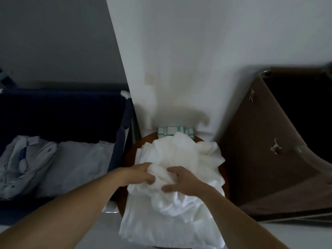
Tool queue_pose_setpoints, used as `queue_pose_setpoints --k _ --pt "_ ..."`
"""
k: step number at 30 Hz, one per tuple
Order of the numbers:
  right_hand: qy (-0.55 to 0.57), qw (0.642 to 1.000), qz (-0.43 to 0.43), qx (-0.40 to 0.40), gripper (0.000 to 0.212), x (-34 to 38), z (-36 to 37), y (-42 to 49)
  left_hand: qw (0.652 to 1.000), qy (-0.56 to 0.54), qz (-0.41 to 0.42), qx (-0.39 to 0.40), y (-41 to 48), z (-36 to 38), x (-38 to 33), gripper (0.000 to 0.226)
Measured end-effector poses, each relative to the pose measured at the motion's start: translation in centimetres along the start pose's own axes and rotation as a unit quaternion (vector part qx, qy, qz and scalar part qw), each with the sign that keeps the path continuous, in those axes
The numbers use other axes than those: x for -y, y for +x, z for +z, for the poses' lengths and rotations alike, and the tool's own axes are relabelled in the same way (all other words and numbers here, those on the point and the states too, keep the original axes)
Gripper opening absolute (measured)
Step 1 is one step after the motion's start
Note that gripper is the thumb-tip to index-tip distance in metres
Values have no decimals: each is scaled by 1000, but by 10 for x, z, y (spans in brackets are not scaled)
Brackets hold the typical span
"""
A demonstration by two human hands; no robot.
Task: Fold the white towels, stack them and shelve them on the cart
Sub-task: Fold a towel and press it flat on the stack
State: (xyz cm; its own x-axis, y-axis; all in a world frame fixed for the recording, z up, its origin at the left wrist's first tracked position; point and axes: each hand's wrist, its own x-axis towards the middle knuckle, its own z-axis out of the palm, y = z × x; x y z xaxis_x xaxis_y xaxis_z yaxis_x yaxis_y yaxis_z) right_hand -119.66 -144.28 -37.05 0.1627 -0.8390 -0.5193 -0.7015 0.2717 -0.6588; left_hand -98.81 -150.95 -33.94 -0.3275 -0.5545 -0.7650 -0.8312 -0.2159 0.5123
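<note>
A heap of crumpled white towels (181,159) lies on a round brown table (130,155) in front of me, with one towel hanging over the near edge (167,229). My left hand (139,174) grips a bunched fold at the heap's near left. My right hand (183,180) grips the same bunch from the right, thumb and fingers curled around the cloth. Both forearms reach in from the bottom of the view.
A dark blue laundry cart (62,112) stands at the left, holding pale linen (53,164). A brown cart or bin (265,141) with metal clips stands at the right. A teal and white folded item (175,132) sits at the table's far edge against the white wall.
</note>
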Motion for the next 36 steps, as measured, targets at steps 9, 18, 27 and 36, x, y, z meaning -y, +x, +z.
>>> queue_pose_setpoints --k 9,18,27,36 --pt "38 980 132 -143 112 -57 -44 39 993 49 -69 77 15 36 6 67" --pt "-83 971 -49 -220 63 23 -78 -8 910 -414 5 -32 1 11 -33 72" --pt "-142 978 -106 -113 61 -4 -38 -47 939 -332 45 -79 -9 20 -70 46" --pt "-64 986 46 -148 41 -17 -60 -30 992 56 47 -99 18 61 -30 84"
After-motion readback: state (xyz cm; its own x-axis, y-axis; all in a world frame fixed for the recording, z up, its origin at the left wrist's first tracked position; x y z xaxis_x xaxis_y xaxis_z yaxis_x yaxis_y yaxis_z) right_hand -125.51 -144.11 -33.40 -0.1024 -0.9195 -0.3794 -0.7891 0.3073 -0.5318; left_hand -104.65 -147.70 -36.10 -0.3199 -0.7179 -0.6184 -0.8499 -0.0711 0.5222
